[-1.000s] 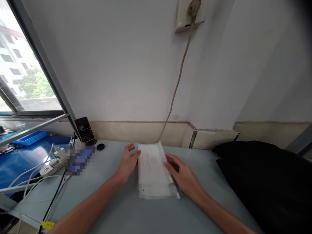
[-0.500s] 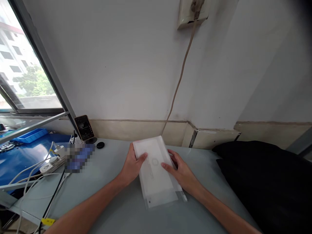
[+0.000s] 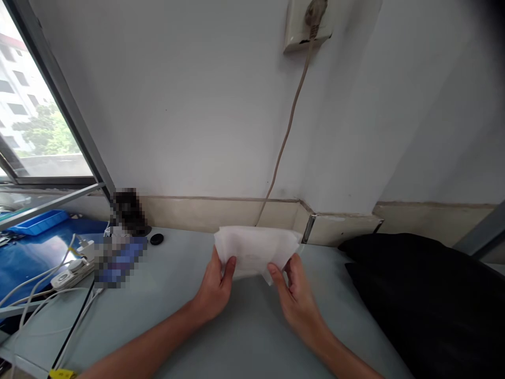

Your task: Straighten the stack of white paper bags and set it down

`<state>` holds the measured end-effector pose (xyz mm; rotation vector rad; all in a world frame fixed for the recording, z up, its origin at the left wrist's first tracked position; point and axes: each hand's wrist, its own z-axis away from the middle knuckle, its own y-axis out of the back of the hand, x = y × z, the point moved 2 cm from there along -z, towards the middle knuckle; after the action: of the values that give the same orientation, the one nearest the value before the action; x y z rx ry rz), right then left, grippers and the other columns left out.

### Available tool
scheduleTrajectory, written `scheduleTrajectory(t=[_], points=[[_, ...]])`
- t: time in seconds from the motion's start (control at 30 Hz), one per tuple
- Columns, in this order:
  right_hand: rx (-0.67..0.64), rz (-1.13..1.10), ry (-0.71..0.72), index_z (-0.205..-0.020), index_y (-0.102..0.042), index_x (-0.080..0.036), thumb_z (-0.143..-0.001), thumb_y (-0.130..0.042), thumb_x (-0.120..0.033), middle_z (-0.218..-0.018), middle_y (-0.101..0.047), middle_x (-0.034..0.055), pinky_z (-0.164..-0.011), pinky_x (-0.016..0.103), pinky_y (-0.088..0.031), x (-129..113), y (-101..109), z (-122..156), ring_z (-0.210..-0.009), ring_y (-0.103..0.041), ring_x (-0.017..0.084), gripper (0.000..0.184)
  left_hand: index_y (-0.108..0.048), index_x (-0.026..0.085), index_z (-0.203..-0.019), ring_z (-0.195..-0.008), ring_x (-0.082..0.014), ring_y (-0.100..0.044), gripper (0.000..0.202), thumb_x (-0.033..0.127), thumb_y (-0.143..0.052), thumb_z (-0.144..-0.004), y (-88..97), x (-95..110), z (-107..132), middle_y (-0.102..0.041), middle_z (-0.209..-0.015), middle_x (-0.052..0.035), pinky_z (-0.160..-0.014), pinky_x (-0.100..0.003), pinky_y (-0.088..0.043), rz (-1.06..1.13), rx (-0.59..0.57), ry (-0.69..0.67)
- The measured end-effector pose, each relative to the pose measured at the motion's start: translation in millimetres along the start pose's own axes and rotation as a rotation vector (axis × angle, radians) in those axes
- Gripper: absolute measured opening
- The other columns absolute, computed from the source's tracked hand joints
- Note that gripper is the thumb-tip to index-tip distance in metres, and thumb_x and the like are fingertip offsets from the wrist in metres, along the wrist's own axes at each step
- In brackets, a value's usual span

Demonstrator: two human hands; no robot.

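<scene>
No words or numbers are showing clearly enough to read. A yellow tag (image 3: 62, 374) is sitting by the black cord (image 3: 72, 326), far to the left of the left hand (image 3: 215, 289) and lower down. Little dark marks are showing on it, but they are too tiny to read. Between the left hand and the right hand (image 3: 298, 297), the white packet (image 3: 256, 246) is showing a faint smudge, too pale to read. Left of the left hand, little squares are covering the blue thing (image 3: 120, 264) and the dark thing (image 3: 129, 210) behind it.
</scene>
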<state>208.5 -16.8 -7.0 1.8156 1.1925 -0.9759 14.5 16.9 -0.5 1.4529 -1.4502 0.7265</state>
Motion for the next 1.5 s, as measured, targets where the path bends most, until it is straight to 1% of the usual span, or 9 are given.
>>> scheduleTrajectory(t=[0.17,0.43,0.57,0.67,0.8,0.9,1.17,1.33,1.5], points=[[0.007,-0.026,-0.023,-0.116,-0.057,-0.027,-0.105,-0.045,-0.054,-0.109,-0.069,0.0060,-0.083,0.036,-0.054,-1.7,-1.0,3.9,-0.091,-0.065,0.023,0.031,-0.044,0.021,-0.143,-0.138,-0.0292,-0.051,0.044,0.048,-0.041,-0.109,-0.1,1.1,8.2,-0.058,-0.142,-0.0142,-0.122,-0.048,-0.035,-0.079,-0.010,-0.006],[-0.015,-0.002,-0.149,-0.128,-0.047,-0.026,-0.101,-0.051,-0.059,-0.129,-0.065,0.0096,-0.100,0.042,-0.051,9.2,-7.7,3.1,-0.121,-0.061,0.028,0.043,-0.046,0.021,-0.148,-0.142,-0.0277,-0.047,0.045,0.033,-0.044,-0.105,-10.5,-6.9,4.0,-0.058,-0.145,-0.0118,-0.125,-0.050,-0.030,-0.103,-0.108,0.064],[-0.042,0.004,-0.128,-0.125,-0.050,-0.026,-0.106,-0.039,-0.058,-0.118,-0.068,0.0094,-0.097,0.042,-0.052,4.5,-6.5,4.8,-0.113,-0.064,0.027,0.039,-0.052,0.024,-0.143,-0.136,-0.0291,-0.053,0.039,0.038,-0.043,-0.107,-9.9,1.7,5.2,-0.062,-0.141,-0.0108,-0.119,-0.048,-0.039,-0.014,-0.026,0.049],[-0.014,0.004,-0.068,-0.127,-0.049,-0.027,-0.106,-0.039,-0.056,-0.120,-0.066,0.0106,-0.100,0.042,-0.049,0.5,-5.4,6.5,-0.116,-0.062,0.028,0.037,-0.052,0.021,-0.140,-0.137,-0.0295,-0.052,0.037,0.033,-0.047,-0.105,-8.0,3.4,6.4,-0.063,-0.137,-0.0119,-0.122,-0.049,-0.034,-0.080,0.028,0.004],[-0.087,0.033,-0.146,-0.120,-0.049,-0.027,-0.104,-0.043,-0.058,-0.105,-0.067,0.0070,-0.089,0.040,-0.053,6.5,-7.4,6.0,-0.104,-0.064,0.027,0.036,-0.053,0.021,-0.131,-0.123,-0.0277,-0.059,0.032,0.020,-0.046,-0.100,-8.0,-2.9,4.7,-0.067,-0.124,-0.0107,-0.115,-0.049,-0.041,-0.098,-0.053,0.106],[-0.097,0.028,-0.167,-0.113,-0.047,-0.028,-0.104,-0.041,-0.059,-0.100,-0.066,0.0044,-0.088,0.038,-0.052,10.8,-7.3,6.3,-0.098,-0.063,0.025,0.033,-0.052,0.021,-0.127,-0.113,-0.0258,-0.062,0.029,0.018,-0.043,-0.101,-7.3,-2.0,3.7,-0.067,-0.120,-0.0100,-0.107,-0.047,-0.047,-0.082,-0.034,0.111],[-0.045,0.077,-0.111,-0.119,-0.049,-0.027,-0.104,-0.041,-0.057,-0.107,-0.066,0.0076,-0.090,0.041,-0.051,14.7,-5.6,6.0,-0.105,-0.062,0.028,0.035,-0.051,0.019,-0.134,-0.130,-0.0262,-0.056,0.034,0.019,-0.044,-0.101,-8.4,-0.7,5.6,-0.063,-0.131,-0.0129,-0.117,-0.046,-0.040,-0.026,0.046,0.029],[0.000,0.058,-0.065,-0.133,-0.046,-0.027,-0.105,-0.041,-0.052,-0.128,-0.064,0.0118,-0.099,0.045,-0.050,15.6,-4.6,5.4,-0.117,-0.061,0.029,0.038,-0.043,0.020,-0.148,-0.139,-0.0284,-0.051,0.044,0.024,-0.043,-0.104,-7.6,2.0,9.3,-0.057,-0.145,-0.0138,-0.123,-0.047,-0.034,-0.108,-0.066,-0.049],[-0.073,0.080,-0.081,-0.122,-0.050,-0.027,-0.104,-0.040,-0.050,-0.127,-0.066,0.0110,-0.097,0.044,-0.051,10.9,-6.1,7.9,-0.112,-0.064,0.028,0.030,-0.040,0.019,-0.150,-0.140,-0.0292,-0.050,0.044,0.029,-0.041,-0.107,-7.0,-1.1,12.2,-0.054,-0.148,-0.0156,-0.124,-0.049,-0.032,-0.119,-0.034,0.002]])
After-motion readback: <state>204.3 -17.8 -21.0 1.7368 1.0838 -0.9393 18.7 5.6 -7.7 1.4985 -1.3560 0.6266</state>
